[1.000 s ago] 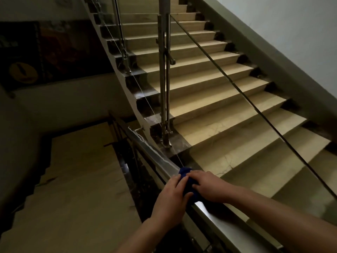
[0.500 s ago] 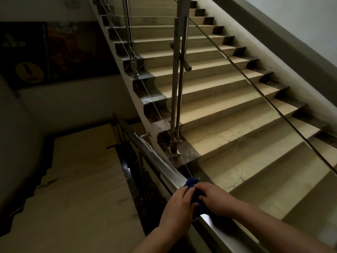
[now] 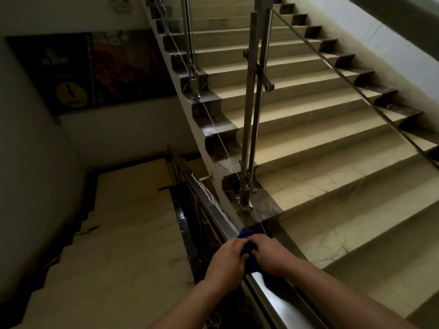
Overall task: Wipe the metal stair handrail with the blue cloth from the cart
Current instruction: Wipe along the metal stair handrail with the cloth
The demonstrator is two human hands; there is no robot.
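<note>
A flat metal handrail (image 3: 213,207) runs from the lower right of the head view down toward the middle left, along a flight of stairs going down. A dark blue cloth (image 3: 247,245) is bunched on top of the rail. My left hand (image 3: 224,264) grips the cloth from the left side and my right hand (image 3: 268,254) presses on it from the right. Most of the cloth is hidden under my fingers; only its far tip and a strip between the hands show.
Marble steps (image 3: 320,143) climb to the upper right behind a glass panel held by steel posts (image 3: 249,129). A lower flight (image 3: 118,245) drops away on the left, past dark balusters. A dark poster (image 3: 95,70) hangs on the left wall. The light is dim.
My hands and the cloth have slid a little farther down the rail. The view has shifted, so the steel posts now sit more to the right.
</note>
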